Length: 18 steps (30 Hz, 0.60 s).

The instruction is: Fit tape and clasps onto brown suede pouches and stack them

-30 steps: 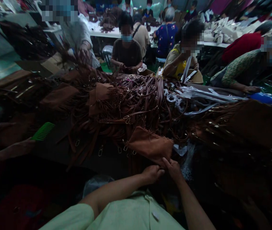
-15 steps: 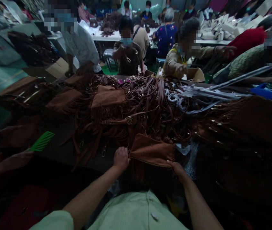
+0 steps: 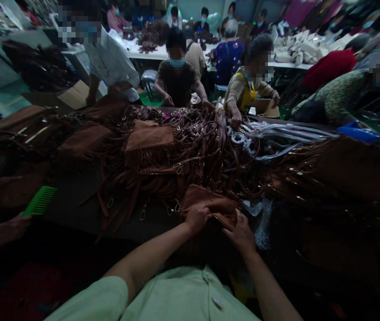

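Gripping a brown fringed pouch (image 3: 206, 196), left hand (image 3: 197, 218) and right hand (image 3: 242, 232) near each other; careless pulling here could snag the fringe on nearby clasps (image 3: 177, 207)!

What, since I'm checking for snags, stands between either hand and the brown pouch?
Nothing visible does: the left hand and right hand both touch the near side of the brown pouch. The heap of straps lies beyond it.
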{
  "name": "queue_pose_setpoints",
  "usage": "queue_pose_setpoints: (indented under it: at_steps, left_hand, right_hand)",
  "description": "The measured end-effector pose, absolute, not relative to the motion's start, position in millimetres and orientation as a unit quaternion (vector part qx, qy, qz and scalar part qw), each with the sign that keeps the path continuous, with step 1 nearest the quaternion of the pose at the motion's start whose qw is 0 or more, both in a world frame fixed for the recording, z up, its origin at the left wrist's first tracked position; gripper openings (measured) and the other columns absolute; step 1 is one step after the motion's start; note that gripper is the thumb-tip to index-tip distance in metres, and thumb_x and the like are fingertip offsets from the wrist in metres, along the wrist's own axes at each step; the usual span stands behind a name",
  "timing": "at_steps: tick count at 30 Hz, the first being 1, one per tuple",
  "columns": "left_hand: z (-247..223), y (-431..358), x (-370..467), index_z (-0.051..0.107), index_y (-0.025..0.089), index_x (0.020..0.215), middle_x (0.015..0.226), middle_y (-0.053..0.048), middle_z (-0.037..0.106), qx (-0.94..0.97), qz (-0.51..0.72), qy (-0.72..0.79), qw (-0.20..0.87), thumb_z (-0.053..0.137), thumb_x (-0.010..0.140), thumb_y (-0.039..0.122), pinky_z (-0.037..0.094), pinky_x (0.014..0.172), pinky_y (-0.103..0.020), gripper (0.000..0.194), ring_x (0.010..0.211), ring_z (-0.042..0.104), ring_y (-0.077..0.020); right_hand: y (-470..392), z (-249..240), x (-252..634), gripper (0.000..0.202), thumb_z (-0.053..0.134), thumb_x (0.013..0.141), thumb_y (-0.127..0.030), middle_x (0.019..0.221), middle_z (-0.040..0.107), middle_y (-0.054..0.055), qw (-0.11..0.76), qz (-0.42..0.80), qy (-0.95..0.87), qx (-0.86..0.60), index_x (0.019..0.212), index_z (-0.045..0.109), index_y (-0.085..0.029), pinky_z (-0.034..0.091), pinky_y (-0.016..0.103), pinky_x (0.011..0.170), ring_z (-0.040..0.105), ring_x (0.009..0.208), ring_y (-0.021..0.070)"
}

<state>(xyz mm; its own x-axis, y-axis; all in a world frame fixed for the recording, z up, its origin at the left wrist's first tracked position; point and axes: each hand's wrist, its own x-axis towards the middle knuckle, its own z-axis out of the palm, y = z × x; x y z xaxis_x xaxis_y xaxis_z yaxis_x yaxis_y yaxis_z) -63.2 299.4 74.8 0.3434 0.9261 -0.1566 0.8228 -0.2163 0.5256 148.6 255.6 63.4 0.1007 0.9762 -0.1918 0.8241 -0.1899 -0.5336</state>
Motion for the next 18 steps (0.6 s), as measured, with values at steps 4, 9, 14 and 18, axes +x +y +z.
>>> queue_pose_setpoints:
  at_steps: [4, 9, 14, 18]
  left_hand:
    - [83, 296, -58, 0.065, 0.017, 0.089, 0.092, -0.007, 0.06, 0.77, 0.112, 0.57, 0.266, 0.061, 0.083, 0.029, 0.041, 0.084, -0.033, 0.014, 0.092, 0.055, -0.0212]
    - [81, 283, -51, 0.063, 0.018, 0.101, 0.102, -0.008, 0.06, 0.793, 0.197, 0.497, 0.292, 0.054, 0.087, 0.028, 0.041, 0.09, -0.034, 0.02, 0.1, 0.052, -0.021]
    - [52, 273, -32, 0.065, 0.017, 0.102, 0.101, -0.011, 0.062, 0.803, 0.105, 0.458, 0.367, 0.043, 0.086, 0.013, 0.043, 0.09, -0.036, 0.028, 0.1, 0.056, -0.0232]
    - [42, 281, -23, 0.065, 0.014, 0.102, 0.1, -0.014, 0.064, 0.717, 0.044, 0.528, 0.452, 0.045, 0.083, 0.009, 0.044, 0.09, -0.042, 0.028, 0.099, 0.058, -0.0267]
  right_hand:
    - [268, 53, 129, 0.04, 0.05, 0.079, -0.014, 0.122, 0.055, 0.014, 0.005, 0.102, -0.709, -0.698, 0.119, 0.055, -0.017, 0.039, 0.032, 0.09, 0.053, 0.109, 0.0253]
    - [296, 48, 136, 0.026, 0.034, 0.09, -0.016, 0.089, 0.066, 0.008, -0.063, 0.135, -0.737, -0.66, 0.092, 0.06, -0.017, 0.04, 0.024, 0.068, 0.063, 0.081, 0.0172]
    - [307, 52, 142, 0.026, 0.034, 0.09, -0.014, 0.086, 0.068, 0.009, -0.106, 0.16, -0.739, -0.646, 0.098, 0.059, -0.017, 0.04, 0.024, 0.065, 0.066, 0.08, 0.018]
    - [313, 57, 143, 0.028, 0.033, 0.089, -0.012, 0.084, 0.068, 0.01, -0.108, 0.165, -0.728, -0.657, 0.103, 0.057, -0.017, 0.039, 0.024, 0.064, 0.066, 0.079, 0.0189]
